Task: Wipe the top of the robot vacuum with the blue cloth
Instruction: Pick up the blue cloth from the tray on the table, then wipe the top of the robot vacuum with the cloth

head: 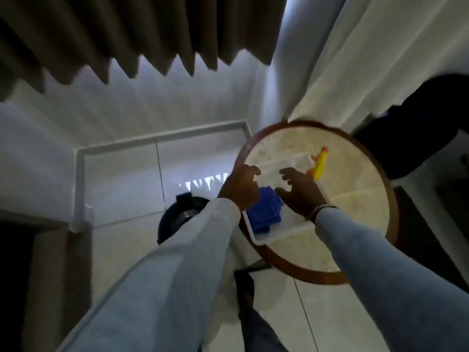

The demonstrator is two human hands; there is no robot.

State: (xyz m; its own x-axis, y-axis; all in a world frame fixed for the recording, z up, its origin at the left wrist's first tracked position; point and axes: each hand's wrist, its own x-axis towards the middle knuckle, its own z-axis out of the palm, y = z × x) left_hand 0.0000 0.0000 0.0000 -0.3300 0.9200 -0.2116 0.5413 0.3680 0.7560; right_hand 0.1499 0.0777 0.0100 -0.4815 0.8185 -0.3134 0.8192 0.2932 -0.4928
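We stand over a tiled floor [121, 174] with grey curtains [101, 34] hanging along the far wall at twelve o'clock, and nothing of the wiping has begun as far as we can judge. The largest piece near us is the round table [355, 275], wood-rimmed with a pale top, sitting at about two o'clock from the middle of the view. On it lies a clear shallow tray [279, 237], its near corner reaching the table's rim at the eight o'clock side. The robot vacuum [175, 219] sits on the floor at nine o'clock from the table, dark and round, and our left sleeve hides roughly half of it; the part of its top that we can see is bare, no cloth on it. The blue cloth [264, 214] lies folded in the tray, at the tray's near-left end, so it has not been picked up. A yellow toy-like object [320, 165] with an orange tip rests at one o'clock from the tray; the blur keeps us from saying what it is. Our left hand [239, 188] hovers over the tray's left edge with fingers loosely curled and nothing held, just above the cloth. Our right hand [300, 193], a bracelet [323, 208] at the wrist, is spread with fingers apart over the tray's middle, also empty. What remains, then, is everything: take the cloth, bring it down to the vacuum, wipe its top.
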